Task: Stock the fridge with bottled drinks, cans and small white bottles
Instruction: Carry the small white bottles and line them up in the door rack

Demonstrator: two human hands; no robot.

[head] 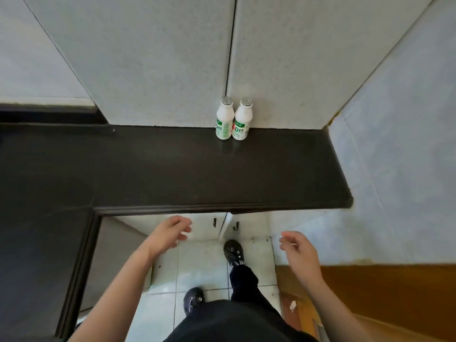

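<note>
Upright at the back of the dark counter, against the grey wall, small white bottle touching second small white bottle, with left grip and right grip both released, fingers loosely curled, empty, below the counter's front edge, well apart from the bottles

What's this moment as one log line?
left hand: open, empty | right hand: open, empty | white bottles: two, upright on counter

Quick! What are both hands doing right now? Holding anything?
Left hand: open, fingers relaxed, holding nothing.
Right hand: open, fingers loosely curled, holding nothing.
</note>
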